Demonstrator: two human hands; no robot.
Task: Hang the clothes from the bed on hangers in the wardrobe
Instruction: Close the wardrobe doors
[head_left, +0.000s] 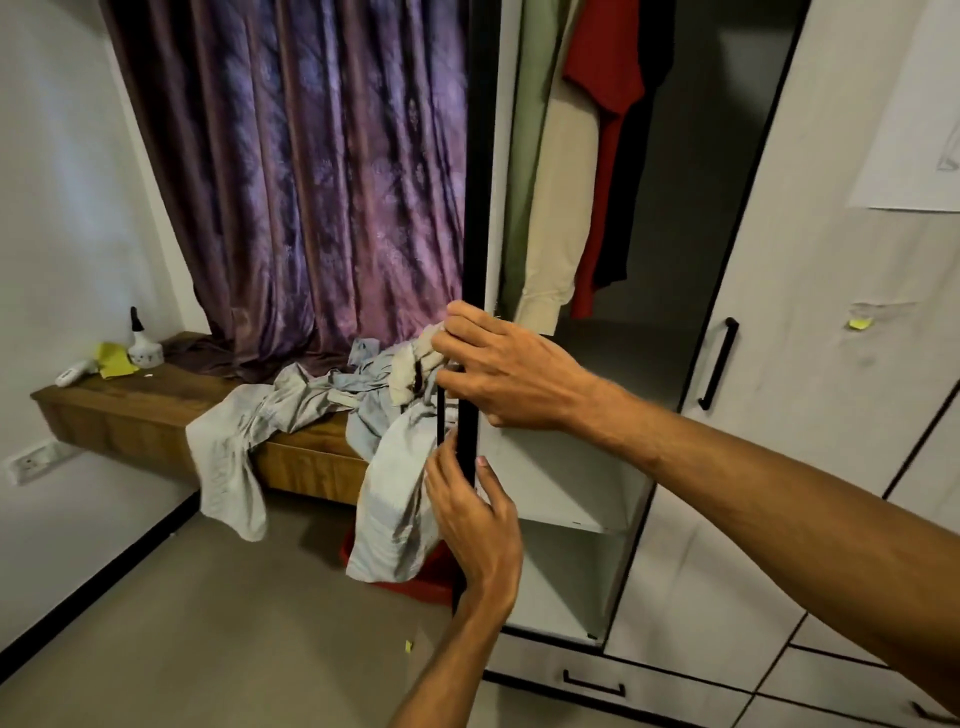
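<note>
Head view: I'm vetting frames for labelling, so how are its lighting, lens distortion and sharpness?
In the head view light is dim and warm; the wardrobe's open compartment sinks into shadow; the glossy purple curtain shows soft sheen; wide-angle bending slants the white wardrobe door; left hand and right hand on the black door edge look sharp.

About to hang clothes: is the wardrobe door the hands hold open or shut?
Open: the wardrobe door stands edge-on, the red shirt hangs visible inside, and the left hand and right hand grip its edge.
</note>
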